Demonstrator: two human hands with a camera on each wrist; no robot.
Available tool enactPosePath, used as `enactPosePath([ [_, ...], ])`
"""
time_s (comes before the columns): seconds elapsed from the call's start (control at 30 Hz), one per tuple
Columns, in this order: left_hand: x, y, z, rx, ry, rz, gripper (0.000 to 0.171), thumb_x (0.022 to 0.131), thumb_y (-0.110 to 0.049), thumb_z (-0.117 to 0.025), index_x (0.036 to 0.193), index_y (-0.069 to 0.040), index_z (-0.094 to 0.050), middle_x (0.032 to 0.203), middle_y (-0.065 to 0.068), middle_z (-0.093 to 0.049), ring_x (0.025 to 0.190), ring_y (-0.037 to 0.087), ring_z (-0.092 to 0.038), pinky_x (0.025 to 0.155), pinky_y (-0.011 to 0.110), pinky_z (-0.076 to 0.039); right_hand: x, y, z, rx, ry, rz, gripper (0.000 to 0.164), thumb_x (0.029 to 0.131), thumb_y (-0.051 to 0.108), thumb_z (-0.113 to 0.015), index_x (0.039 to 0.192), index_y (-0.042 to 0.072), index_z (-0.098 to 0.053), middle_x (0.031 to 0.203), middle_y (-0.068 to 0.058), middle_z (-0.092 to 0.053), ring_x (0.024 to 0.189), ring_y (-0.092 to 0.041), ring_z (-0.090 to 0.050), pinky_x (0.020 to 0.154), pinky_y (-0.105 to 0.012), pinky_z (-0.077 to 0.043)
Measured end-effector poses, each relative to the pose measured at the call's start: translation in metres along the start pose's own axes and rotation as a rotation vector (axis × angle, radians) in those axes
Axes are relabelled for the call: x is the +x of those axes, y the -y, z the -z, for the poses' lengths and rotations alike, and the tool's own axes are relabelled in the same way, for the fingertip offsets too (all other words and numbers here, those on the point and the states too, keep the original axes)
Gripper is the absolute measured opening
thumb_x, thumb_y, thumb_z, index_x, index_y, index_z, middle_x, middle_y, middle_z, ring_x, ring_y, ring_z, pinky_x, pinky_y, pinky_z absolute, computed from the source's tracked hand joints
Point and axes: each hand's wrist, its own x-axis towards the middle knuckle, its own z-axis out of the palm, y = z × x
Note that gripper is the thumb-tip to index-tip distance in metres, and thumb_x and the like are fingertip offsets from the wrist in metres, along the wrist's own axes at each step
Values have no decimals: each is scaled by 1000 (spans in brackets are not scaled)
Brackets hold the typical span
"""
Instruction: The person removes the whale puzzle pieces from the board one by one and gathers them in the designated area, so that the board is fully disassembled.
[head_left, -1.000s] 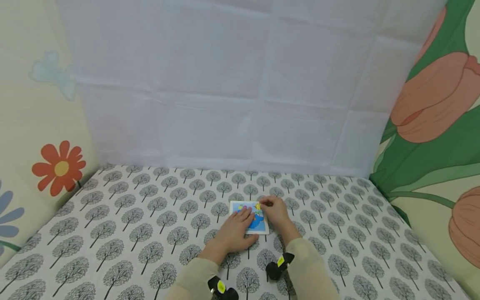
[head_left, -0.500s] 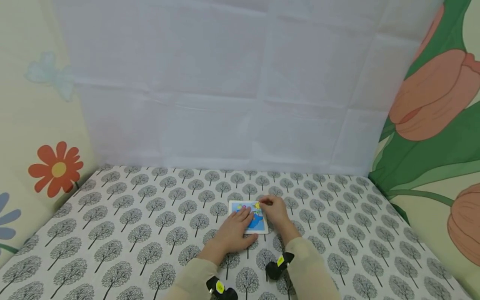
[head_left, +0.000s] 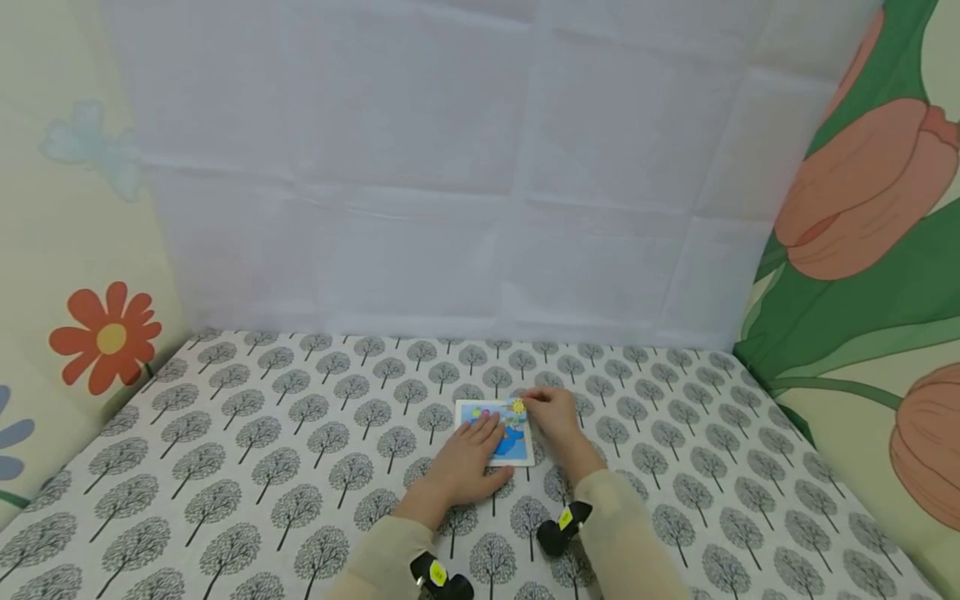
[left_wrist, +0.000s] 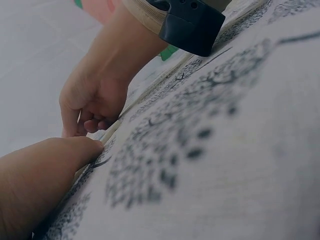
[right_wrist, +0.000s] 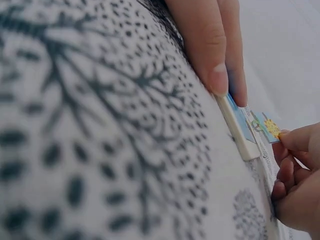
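A small puzzle board (head_left: 513, 462) with a white frame and a blue picture lies flat on the tablecloth. My left hand (head_left: 468, 458) rests on its left part, fingers straight and spread, hiding much of the picture. At the top right corner, my right hand (head_left: 553, 412) pinches a puzzle piece (right_wrist: 271, 128) with a yellow sun between thumb and forefinger. In the right wrist view this piece is tilted up above the board's frame (right_wrist: 237, 130). The left wrist view shows the left thumb (left_wrist: 75, 150) low down and the right hand (left_wrist: 95, 100) beyond it; the piece is hidden there.
A white cloth (head_left: 600, 467) printed with grey trees covers the table. Behind it hangs a plain white sheet (head_left: 420, 167). Flower-printed walls stand left and right. A black wrist camera (head_left: 564, 529) sits at the right cuff, another (head_left: 442, 577) at the left.
My right hand has raised the sun piece slightly at the board's top right corner, so more of the sun shows. The left hand stays on the board. The head view has shifted a little.
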Motion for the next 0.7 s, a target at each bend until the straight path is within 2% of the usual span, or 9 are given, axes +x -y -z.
enactPosePath([
  [0.43, 1, -2, 1, -26, 4, 33, 60, 86, -38, -44, 130, 3, -34, 136, 17, -26, 125, 29, -20, 100, 42, -19, 9, 11, 17, 25, -14, -141, 13, 80, 11, -60, 89, 3, -65, 94, -9, -59, 86, -22, -53, 74, -33, -46],
  [0.7, 1, 0, -1, -42, -7, 32, 59, 87, -37, -43, 130, 2, -34, 136, 16, -27, 125, 29, -20, 100, 42, -18, 12, 4, 38, 66, 13, -89, 16, 81, 8, -58, 94, -1, -63, 95, -10, -58, 84, -21, -52, 72, -32, -46],
])
